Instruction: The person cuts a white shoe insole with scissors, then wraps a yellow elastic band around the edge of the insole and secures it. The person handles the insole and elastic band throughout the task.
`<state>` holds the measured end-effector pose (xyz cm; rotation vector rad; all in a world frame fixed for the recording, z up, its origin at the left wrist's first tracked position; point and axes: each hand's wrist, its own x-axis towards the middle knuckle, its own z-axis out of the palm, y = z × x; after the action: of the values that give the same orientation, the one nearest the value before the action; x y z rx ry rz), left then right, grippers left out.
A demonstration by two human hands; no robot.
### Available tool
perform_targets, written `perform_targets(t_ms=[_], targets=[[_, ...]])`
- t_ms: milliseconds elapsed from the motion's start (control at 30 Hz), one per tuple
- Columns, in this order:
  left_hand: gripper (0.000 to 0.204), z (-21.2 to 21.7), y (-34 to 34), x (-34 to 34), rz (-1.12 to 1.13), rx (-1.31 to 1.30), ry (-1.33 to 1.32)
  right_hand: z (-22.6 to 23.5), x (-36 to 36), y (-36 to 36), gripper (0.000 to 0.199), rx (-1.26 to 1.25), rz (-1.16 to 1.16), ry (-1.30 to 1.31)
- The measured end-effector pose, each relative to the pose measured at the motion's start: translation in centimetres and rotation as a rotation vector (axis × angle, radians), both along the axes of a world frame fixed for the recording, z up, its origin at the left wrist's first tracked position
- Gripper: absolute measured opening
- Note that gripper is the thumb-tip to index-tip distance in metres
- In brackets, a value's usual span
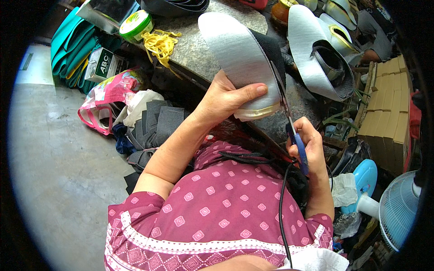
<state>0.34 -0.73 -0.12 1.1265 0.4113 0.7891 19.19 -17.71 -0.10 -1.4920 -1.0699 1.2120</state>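
Note:
My left hand is closed round a silver-grey shoe upper, its thumb flat on the pale face. Black fabric shows along the upper's right side, and a cream band crosses its lower end. In my right hand is a pair of scissors with blue handles, the fingers wrapped round them. The scissor blades point up along the upper's right edge, touching or very close to it. Whether the blades are parted cannot be made out.
A stone slab holds a round green-lidded tub and yellow strips. More silver uppers stand at the right, near stacked cardboard and a fan. Dark fabric pieces and a pink bag lie left. A black cord hangs in front of me.

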Motion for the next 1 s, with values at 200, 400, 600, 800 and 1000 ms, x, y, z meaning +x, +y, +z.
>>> perform_targets(t_ms=[200,400,600,800,1000], targets=[[0.043,-0.8,-0.2,-0.1,-0.094,-0.017,0.018,-0.6,-0.1,0.0,0.038,0.002,0.022,0.132],[0.048,-1.0,-0.8,-0.4,-0.094,-0.049,0.065,-0.6,-0.4,-0.2,0.033,-0.030,-0.021,0.218],[0.047,0.7,3.7,-2.4,-0.061,-0.114,0.196,0.0,-0.3,-1.1,0.029,-0.127,-0.032,0.143],[0.051,-0.6,1.9,-0.8,-0.074,0.084,0.031,-0.1,-0.7,-0.5,0.028,-0.046,-0.022,0.084],[0.054,-1.2,0.8,-0.6,-0.095,-0.035,-0.026,0.0,-0.9,-0.4,0.034,-0.054,0.007,0.285]])
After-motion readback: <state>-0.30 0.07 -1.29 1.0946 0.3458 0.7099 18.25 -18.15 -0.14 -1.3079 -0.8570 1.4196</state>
